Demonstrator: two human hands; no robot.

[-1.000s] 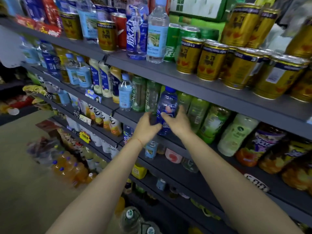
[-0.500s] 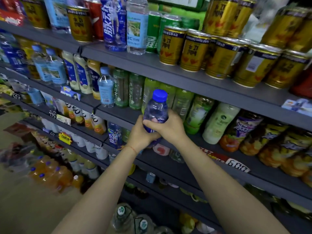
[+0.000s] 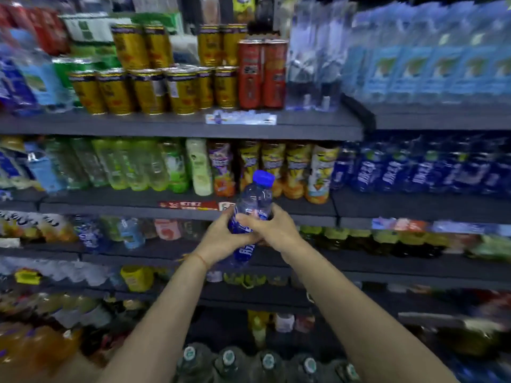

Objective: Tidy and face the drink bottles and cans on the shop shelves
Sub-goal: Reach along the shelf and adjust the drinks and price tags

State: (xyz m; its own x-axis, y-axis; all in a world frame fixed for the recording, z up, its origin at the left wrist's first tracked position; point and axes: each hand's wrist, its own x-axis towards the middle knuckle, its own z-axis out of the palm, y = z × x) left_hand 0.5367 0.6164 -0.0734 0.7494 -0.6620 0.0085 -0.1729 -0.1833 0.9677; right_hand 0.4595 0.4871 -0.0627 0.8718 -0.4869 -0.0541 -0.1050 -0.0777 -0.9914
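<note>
Both hands, left hand [image 3: 221, 240] & right hand [image 3: 272, 230], grip blue-capped bottle [image 3: 253, 208] upright, arms outstretched.

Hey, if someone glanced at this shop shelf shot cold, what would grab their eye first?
Dead centre, the left hand and right hand grip a blue-capped clear bottle, off the shelf. Above left, stacked gold cans crowd the top shelf, two red cans beside them.

No legible text; labels blurred
</note>
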